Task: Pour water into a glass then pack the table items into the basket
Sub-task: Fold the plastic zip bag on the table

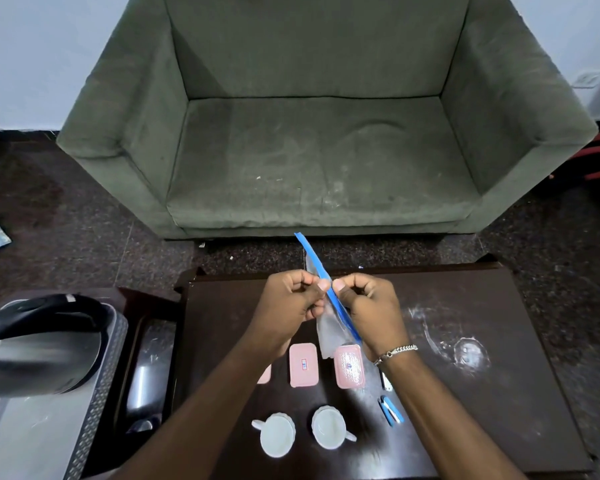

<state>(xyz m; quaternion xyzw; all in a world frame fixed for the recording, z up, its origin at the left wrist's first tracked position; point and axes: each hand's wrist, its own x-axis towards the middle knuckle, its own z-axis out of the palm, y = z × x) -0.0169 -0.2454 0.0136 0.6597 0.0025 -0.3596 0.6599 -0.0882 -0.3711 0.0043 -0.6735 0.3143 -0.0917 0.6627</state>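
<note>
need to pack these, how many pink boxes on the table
3 pink boxes in a row: one mostly hidden behind the left forearm, one in the middle, one on the right below the clear bag. The arms may hide more.

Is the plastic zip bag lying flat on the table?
No, both the left hand and right hand pinch the zip bag by its blue strip, above the table.

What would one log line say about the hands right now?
left hand: pinches zip bag | right hand: pinches zip bag | zip bag: held over table
</note>
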